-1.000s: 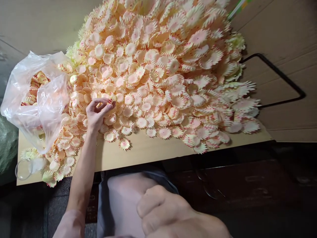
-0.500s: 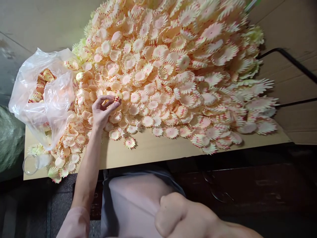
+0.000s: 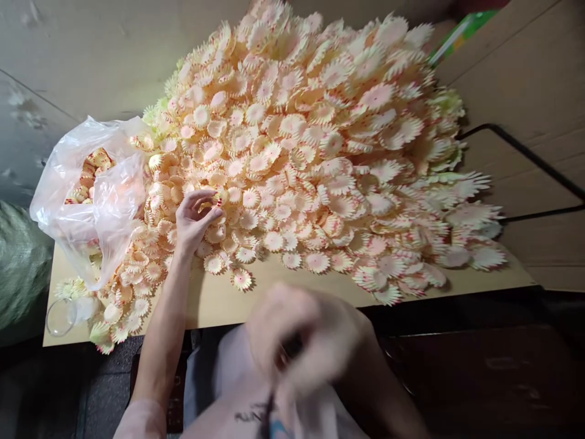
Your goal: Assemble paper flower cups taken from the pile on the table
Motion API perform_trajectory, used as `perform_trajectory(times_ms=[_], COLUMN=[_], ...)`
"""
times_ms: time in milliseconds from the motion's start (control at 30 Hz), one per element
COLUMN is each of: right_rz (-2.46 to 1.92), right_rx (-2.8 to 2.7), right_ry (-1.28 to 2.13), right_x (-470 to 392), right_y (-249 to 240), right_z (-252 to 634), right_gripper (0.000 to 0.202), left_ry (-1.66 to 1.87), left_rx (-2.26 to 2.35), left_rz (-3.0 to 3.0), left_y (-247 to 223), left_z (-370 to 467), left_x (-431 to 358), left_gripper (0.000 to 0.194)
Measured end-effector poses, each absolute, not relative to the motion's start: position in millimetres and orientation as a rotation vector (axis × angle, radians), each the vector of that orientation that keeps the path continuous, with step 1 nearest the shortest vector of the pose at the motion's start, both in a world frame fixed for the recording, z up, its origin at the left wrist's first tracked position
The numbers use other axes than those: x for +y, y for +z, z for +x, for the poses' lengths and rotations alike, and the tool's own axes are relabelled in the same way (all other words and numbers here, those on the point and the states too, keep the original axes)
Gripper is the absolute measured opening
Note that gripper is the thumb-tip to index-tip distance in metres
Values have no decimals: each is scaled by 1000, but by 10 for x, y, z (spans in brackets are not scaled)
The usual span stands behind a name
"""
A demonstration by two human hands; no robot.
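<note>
Watching my left hand [image 3: 189, 222], fingers pinching a red-streaked petal piece [image 3: 219, 202] at the flower heap [image 3: 292, 164], plastic bag [image 3: 116, 207] crowding nearby! Right hand [image 3: 322, 326] blurs before the bench [image 3: 219, 308]; I can't tell its grip.

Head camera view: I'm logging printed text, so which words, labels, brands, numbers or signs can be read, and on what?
Nothing can be read with certainty.
Dark lettering on the person's pale pinkish clothing: too blurred to read.
Narrow green-and-orange strip, upper right: any print too small to read.
Pile of pale, fringed, red-edged petals: no text seen.
</note>
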State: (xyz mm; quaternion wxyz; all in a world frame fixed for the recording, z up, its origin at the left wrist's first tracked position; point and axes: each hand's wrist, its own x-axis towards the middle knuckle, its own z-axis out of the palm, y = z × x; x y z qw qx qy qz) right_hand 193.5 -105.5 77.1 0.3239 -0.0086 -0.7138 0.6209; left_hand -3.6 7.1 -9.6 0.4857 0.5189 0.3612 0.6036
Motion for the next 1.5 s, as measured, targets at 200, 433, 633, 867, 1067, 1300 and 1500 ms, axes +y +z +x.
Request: perform_trajectory(times_ms=[200, 433, 633, 867, 1067, 1300, 1500], right_rz=[-936, -849, -810, -737, -683, -686, -673], right_rx=[-1519, -1446, -1399, -1346, -1306, -1323, -1339], right_ry=[1278, 1447, 1523, 1642, 1739, 1789, 1795], right_x=[-90, 217, 168, 200, 207, 207, 221], right_y=[499, 104, 174, 146, 175, 189, 182], right_z=[1713, 1625, 1709, 1746, 1774, 1814, 1823], right_gripper=[36, 35, 30, 26, 23, 27, 27], left_ry=[1505, 1440, 1368, 1346, 1317, 1318, 1316], left_rx=[892, 917, 950, 971, 970, 935, 937], left_rz=[1204, 1268, 1317, 1291, 1269, 1258, 1214], left_y=[-68, -112, -89, -98, -102, -113, -89], left_z=[-50, -107, -116, -122, -135, -126, -101], left_x=[37, 41, 36, 50, 44, 49, 43], left_gripper=[35, 27, 13, 14, 20, 11, 13])
